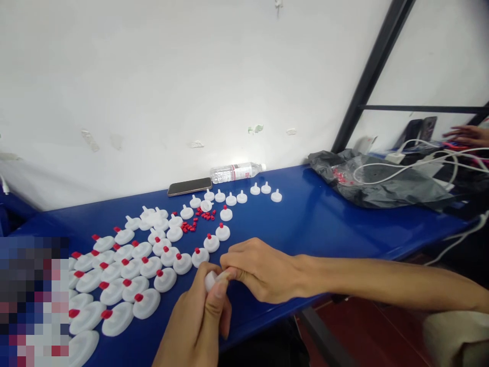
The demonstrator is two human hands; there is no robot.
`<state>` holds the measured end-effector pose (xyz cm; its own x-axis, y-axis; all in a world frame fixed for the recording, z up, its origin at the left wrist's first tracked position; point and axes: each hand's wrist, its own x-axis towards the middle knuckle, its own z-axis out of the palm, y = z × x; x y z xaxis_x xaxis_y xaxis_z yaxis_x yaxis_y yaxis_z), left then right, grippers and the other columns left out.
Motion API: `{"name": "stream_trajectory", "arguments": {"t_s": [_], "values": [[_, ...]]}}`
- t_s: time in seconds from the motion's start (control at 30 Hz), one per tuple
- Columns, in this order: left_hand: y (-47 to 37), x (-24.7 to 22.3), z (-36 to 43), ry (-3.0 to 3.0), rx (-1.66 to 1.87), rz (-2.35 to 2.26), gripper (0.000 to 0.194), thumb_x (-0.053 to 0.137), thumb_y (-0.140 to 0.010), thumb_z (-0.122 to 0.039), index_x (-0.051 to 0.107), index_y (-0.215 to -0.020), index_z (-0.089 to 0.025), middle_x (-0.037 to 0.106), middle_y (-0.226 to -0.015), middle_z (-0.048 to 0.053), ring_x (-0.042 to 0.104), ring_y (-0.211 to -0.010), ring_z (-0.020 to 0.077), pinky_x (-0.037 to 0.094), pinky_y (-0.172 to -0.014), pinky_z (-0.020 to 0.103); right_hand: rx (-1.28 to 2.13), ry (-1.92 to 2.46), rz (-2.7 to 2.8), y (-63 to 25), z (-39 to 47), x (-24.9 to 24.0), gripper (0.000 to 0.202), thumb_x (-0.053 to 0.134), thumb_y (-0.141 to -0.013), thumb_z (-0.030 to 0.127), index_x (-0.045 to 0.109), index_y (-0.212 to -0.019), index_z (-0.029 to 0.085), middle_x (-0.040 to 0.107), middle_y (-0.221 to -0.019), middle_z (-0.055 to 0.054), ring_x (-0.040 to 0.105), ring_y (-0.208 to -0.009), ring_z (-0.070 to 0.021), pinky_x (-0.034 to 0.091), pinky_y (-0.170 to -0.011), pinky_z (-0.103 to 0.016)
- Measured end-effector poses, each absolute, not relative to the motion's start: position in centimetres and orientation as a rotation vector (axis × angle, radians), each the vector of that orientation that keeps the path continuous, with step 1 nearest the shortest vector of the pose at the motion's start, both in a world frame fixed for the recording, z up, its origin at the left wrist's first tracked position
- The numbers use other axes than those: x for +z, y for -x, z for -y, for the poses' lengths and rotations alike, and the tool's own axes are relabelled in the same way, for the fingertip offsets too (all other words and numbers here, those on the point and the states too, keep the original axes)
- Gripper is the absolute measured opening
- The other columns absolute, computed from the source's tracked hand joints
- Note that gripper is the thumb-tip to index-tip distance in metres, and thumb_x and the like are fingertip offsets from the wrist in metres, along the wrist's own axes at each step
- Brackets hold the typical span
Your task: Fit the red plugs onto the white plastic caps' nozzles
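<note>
Near the front edge of the blue table, my left hand (200, 311) is closed around a white plastic nozzle cap (210, 281). My right hand (263, 272) meets it from the right, thumb and fingers pinched at the cap's narrow spout. Whether a red tip is between those fingertips is hidden. Just beyond my hands, a curved row of white nozzle caps (200, 259) wears small red tips. Loose red tips (189, 227) lie in a small pile behind them. Several bare white nozzle caps (242, 197) stand with spouts up along the back.
Many red-tipped caps (147, 304) cover the table's left side. A phone (190, 186) and a clear water bottle (237, 172) lie by the wall. At the right are a grey plastic bag (385, 191), white cables (405, 165) and another person's hand (468, 135).
</note>
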<state>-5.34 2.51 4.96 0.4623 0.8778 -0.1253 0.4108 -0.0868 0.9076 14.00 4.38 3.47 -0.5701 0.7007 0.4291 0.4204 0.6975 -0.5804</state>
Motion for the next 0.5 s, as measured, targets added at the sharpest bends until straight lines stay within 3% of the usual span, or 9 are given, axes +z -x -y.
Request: {"name": "stream_trajectory", "arguments": {"t_s": [0.1, 0.27, 0.4, 0.5], "values": [[5.9, 4.6, -4.1, -1.618, 0.481, -0.940, 0.047, 0.036, -0.100, -0.069, 0.047, -0.097, -0.023, 0.061, -0.050, -0.005, 0.034, -0.037, 0.0091, 0.020, -0.044, 0.024, 0.418, 0.866, 2.266, -14.0, -4.6, 3.3, 0.022, 0.041, -0.103, 0.021, 0.043, -0.082, 0.022, 0.047, -0.070, 0.003, 0.041, -0.062, -0.0140, 0.034, -0.061, -0.026], [6.5, 4.8, -5.8, -1.543, 0.359, -0.767, 0.055, 0.035, -0.100, -0.069, 0.047, -0.119, -0.019, 0.079, -0.078, 0.007, 0.033, -0.037, 0.0052, 0.013, -0.039, 0.022, 0.271, 0.808, 2.260, -14.1, -5.0, 3.3, 0.026, 0.035, -0.107, 0.025, 0.046, -0.083, 0.022, 0.052, -0.069, 0.001, 0.045, -0.062, -0.0153, 0.037, -0.061, -0.027], [6.6, 4.8, -5.9, -1.523, 0.300, -0.761, 0.063, 0.025, -0.099, -0.073, 0.055, -0.099, -0.019, 0.074, -0.066, 0.006, 0.027, -0.035, 0.0051, 0.010, -0.038, 0.022, 0.110, 0.778, 2.276, -14.1, -4.8, 3.4, 0.034, 0.030, -0.110, 0.027, 0.045, -0.081, 0.022, 0.054, -0.068, 0.001, 0.046, -0.061, -0.0150, 0.040, -0.063, -0.027], [6.5, 4.0, -5.6, -1.664, 0.448, -0.812, 0.056, 0.033, -0.098, -0.072, 0.054, -0.085, -0.022, 0.065, -0.057, 0.000, 0.036, -0.037, 0.0080, 0.023, -0.038, 0.022, -0.079, 0.787, 2.252, -13.8, -4.4, 3.4, 0.037, 0.027, -0.111, 0.027, 0.046, -0.080, 0.022, 0.051, -0.065, 0.001, 0.042, -0.057, -0.0154, 0.038, -0.061, -0.028]]}}
